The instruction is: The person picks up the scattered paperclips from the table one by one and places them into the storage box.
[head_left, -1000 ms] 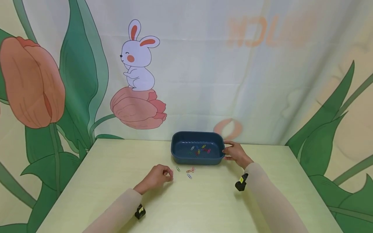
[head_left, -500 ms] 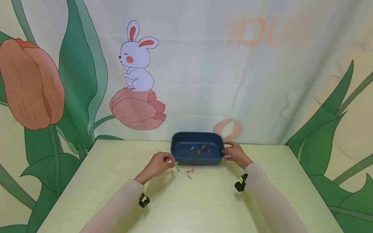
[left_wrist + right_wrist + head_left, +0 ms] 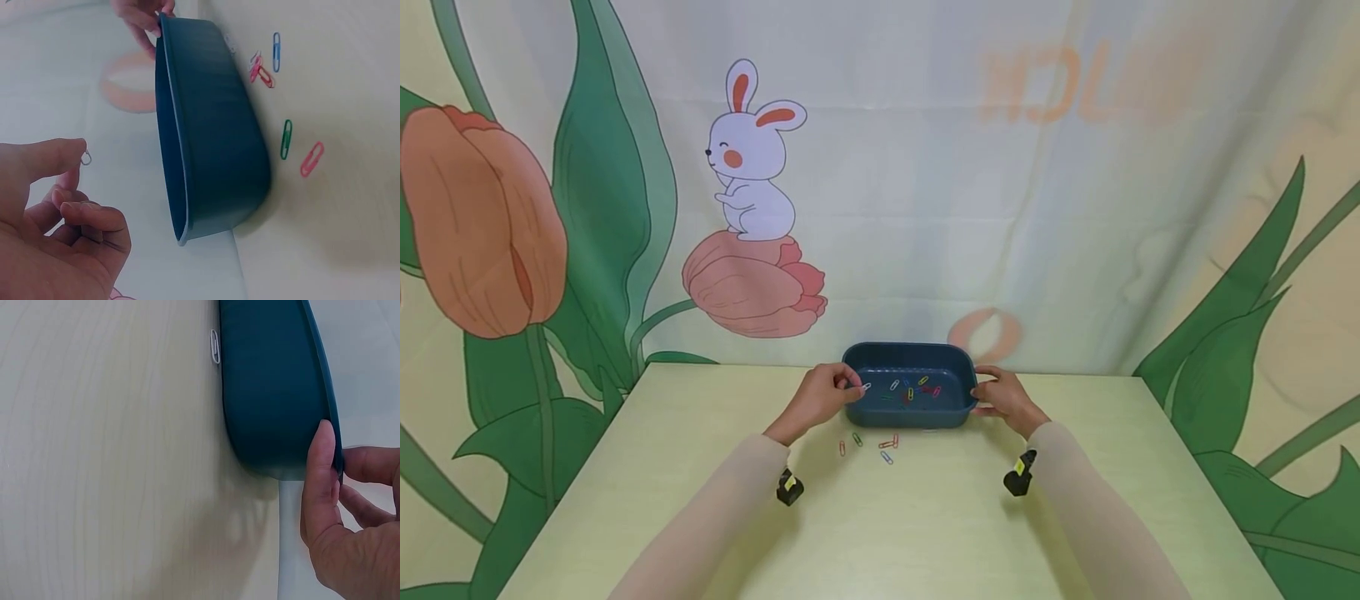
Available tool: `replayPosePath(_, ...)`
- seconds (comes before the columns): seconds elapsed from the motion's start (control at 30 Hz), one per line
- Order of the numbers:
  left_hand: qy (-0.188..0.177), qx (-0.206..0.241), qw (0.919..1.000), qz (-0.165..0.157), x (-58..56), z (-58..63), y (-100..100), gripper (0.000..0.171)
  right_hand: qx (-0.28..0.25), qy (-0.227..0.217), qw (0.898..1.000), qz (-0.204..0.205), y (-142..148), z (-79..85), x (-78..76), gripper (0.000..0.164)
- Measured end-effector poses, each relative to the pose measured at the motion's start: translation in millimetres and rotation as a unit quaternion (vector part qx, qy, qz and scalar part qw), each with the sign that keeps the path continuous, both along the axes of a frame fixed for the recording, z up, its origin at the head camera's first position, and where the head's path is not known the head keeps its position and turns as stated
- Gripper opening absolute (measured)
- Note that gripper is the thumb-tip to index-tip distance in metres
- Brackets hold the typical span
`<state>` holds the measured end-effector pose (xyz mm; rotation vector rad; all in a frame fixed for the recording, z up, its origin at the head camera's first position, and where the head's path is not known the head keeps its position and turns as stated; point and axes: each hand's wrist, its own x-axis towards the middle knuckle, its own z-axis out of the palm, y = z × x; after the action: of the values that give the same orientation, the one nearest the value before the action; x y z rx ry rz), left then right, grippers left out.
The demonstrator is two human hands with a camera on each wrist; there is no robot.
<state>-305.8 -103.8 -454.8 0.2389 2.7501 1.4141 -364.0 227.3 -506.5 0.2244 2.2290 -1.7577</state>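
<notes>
A dark blue rectangular bin [image 3: 887, 417] stands near the table's back edge, with several coloured paper clips lying inside. Over its left end, my left hand [image 3: 817, 398] pinches a white paper clip [image 3: 86, 157] between thumb and forefinger. My right hand [image 3: 1006, 398] grips the bin's right rim, the thumb [image 3: 322, 447] outside the wall in the right wrist view. On the table before the bin lie a green paper clip [image 3: 286, 139], a pink one [image 3: 312, 159], a blue one [image 3: 276, 52] and a reddish pair [image 3: 266, 77]. A white paper clip [image 3: 215, 347] rests against the bin's base.
The pale wooden table [image 3: 910, 533] spreads in front of the bin. Right behind it hangs a curtain [image 3: 910, 208] printed with a rabbit and tulips. Each wrist carries a small black camera, such as the left one [image 3: 789, 487].
My left hand has lifted the white paper clip off the table and carried it up and right, over the bin's left end. The right hand has stayed on the rim.
</notes>
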Motion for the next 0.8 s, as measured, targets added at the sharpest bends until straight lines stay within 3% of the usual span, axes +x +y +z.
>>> replayPosePath(0.53, 0.001, 0.017, 0.9997, 0.016, -33.6, 13.1, 17.4, 0.015, 0.002, 0.004, 1.000, -0.003, 2.4, -3.4, -1.1, 0.056)
replayPosePath(0.8, -0.023, 0.041, 0.9983, 0.035, -52.2, 10.5, 23.4, 0.015, 0.001, 0.004, 1.000, -0.001, 2.0, -4.9, -3.7, 0.055)
